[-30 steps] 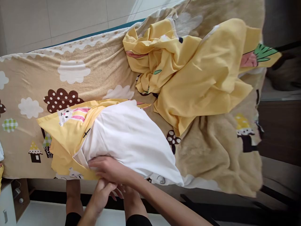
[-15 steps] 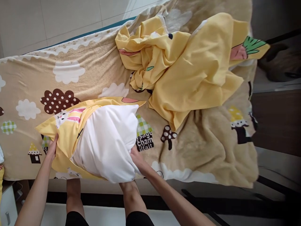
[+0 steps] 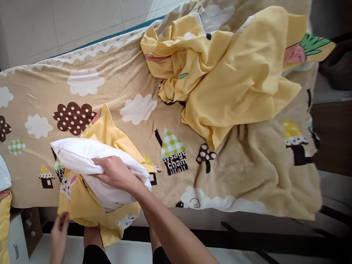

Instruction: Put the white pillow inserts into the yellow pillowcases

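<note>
A white pillow [image 3: 118,156] lies slantwise at the bed's near edge, folded over and partly inside a yellow pillowcase [image 3: 82,200] printed with rabbits. My right hand [image 3: 112,170] is closed on the pillow's edge, the fingers hidden in the fold. Below the case's lower left corner is my left hand [image 3: 61,229], its fingers loosely curled and slightly apart. Nothing shows between them. Part of the case stands up in a peak behind the pillow, and another part hangs over the bed's edge before my knees.
A crumpled yellow cloth [image 3: 236,77] with a carrot print lies on the right of the bed. Under everything spreads a beige patterned blanket [image 3: 35,90]. A white cabinet [image 3: 18,238] stands at lower left, beside more yellow fabric [image 3: 4,227]. Tiled floor [image 3: 88,22] runs behind.
My right hand has moved left and up, swinging the pillow over leftward. My left hand has come off the pillowcase and dropped lower. The case has turned and now hangs over the edge.
</note>
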`<action>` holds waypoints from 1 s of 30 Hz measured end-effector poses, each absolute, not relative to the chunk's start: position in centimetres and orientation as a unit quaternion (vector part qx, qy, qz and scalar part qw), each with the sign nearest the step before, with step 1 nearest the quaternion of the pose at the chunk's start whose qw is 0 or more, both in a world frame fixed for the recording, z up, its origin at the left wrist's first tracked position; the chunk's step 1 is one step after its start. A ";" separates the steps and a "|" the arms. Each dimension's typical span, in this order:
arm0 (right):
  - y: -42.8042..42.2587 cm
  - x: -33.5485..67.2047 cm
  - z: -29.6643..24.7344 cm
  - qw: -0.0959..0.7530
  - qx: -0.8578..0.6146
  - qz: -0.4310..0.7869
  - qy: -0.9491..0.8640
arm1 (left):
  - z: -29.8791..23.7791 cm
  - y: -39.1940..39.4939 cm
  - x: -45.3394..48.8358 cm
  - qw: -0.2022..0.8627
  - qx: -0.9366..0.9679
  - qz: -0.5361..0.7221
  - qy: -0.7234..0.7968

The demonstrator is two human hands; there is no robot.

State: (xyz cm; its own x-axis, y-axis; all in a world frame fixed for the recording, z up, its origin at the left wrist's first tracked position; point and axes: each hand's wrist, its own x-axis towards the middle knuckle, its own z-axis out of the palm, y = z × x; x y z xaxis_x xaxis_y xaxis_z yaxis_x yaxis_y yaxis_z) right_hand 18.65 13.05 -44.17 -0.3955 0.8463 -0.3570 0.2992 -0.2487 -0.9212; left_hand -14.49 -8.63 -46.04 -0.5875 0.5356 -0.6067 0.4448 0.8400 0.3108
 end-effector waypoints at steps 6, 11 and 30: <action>11.1 18.2 -45.8 0.320 -0.364 0.805 -0.341 | -46.0 10.8 -10.2 0.428 0.494 0.266 0.708; 10.9 20.3 -45.7 0.289 -0.409 0.814 -0.294 | -45.0 19.9 1.2 0.653 0.579 0.128 0.470; -4.9 27.3 -50.9 0.316 -0.670 0.563 -0.367 | -43.2 13.9 3.2 0.526 0.654 -0.171 0.517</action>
